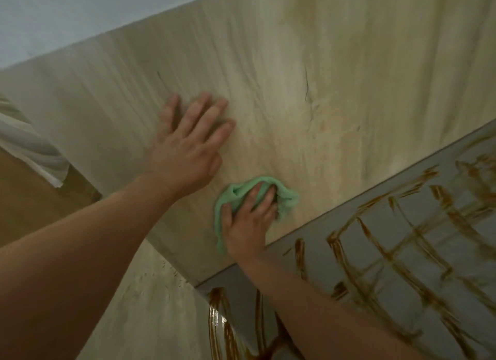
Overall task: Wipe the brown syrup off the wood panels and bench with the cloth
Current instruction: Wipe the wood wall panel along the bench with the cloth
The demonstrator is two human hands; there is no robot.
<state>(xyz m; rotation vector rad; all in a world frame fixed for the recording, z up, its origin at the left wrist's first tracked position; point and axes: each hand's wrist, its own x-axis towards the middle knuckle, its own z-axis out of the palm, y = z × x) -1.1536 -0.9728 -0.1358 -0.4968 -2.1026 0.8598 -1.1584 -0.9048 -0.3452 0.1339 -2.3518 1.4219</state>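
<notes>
Your right hand (247, 225) has its fingers bunched into the green cloth (288, 198), pressing it against the wood panel (322, 78) at lower centre of the frame. Your left hand (185, 150) lies flat and released on the panel above it, holding nothing. The cloth is soft and light, so keep it wadded under the palm. Thick brown syrup (299, 252) streaks the grey bench (316, 257) at lower right and will likely smear. The 1 faint yellow tint at upper right may be residue.

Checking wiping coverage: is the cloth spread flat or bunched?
Bunched. The cloth is crumpled into a wad, gripped by the right hand against the panel.
</notes>
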